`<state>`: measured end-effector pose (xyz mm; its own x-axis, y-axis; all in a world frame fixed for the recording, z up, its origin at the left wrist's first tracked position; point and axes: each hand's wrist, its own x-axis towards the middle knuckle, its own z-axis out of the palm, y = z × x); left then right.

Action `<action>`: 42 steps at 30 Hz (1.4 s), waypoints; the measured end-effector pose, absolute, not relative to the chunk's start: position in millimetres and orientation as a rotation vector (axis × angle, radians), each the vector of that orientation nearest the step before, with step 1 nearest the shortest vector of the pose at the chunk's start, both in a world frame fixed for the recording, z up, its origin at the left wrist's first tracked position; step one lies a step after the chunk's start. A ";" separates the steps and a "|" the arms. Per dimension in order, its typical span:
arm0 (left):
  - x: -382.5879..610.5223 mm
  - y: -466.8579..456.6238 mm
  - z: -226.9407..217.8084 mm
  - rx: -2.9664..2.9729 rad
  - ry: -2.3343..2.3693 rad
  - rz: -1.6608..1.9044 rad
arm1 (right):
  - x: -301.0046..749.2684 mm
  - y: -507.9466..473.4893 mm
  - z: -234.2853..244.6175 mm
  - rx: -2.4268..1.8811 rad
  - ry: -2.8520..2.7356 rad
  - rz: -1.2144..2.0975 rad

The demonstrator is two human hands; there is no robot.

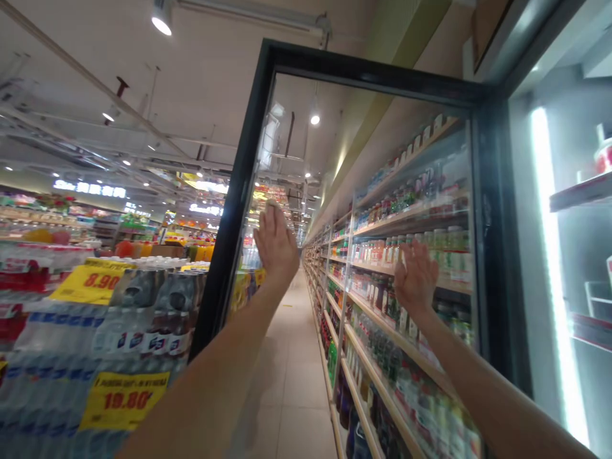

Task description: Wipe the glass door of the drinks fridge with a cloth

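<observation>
Just off the centre of the view toward nine o'clock, the left hand (276, 245) is raised before a framed glass door (349, 172), its fingers extended upward and its grasp unfilled. Toward four o'clock from the centre, the right hand (417, 275) is also up, fingers loosely spread and slightly bent, gripping nothing visible. Both hands overlap the pane, so the door lies directly ahead of them; whether the palms touch the glass I cannot tell. Its dark outer frame bar (231, 210) runs just beside the left hand at nine o'clock, while the thicker dark upright (500, 242) stands at three o'clock from the right hand. Bottle-filled shelves (382, 255) show in the glass around the right hand and recede toward the centre. Farther out at three o'clock, beyond the upright, a bright light strip (557, 274) glows inside a cabinet beside a shelf (581, 191). Toward eight o'clock, outside the door, shrink-wrapped bottle packs (143, 338) stand stacked, with a yellow "19.80" sign (125, 400); another yellow sign, reading "8.90" (93, 280), sits between eight and nine o'clock. Pale floor tiles (291, 395) stretch from six o'clock inward, and a lit ceiling lamp (161, 22) hangs at eleven o'clock.
</observation>
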<state>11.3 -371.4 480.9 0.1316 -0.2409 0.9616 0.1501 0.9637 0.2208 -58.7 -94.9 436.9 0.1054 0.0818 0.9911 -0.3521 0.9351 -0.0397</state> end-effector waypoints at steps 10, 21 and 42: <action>5.8 -364.4 439.1 -0.293 -1.560 0.116 | -57.5 -94.8 437.2 0.232 -1.464 0.319; -1.4 -341.5 373.5 -0.571 -1.539 0.409 | -61.9 -96.2 436.1 0.238 -1.448 0.306; 6.2 -421.3 365.8 -0.133 -1.389 0.053 | -62.8 -97.4 436.0 0.213 -1.433 0.311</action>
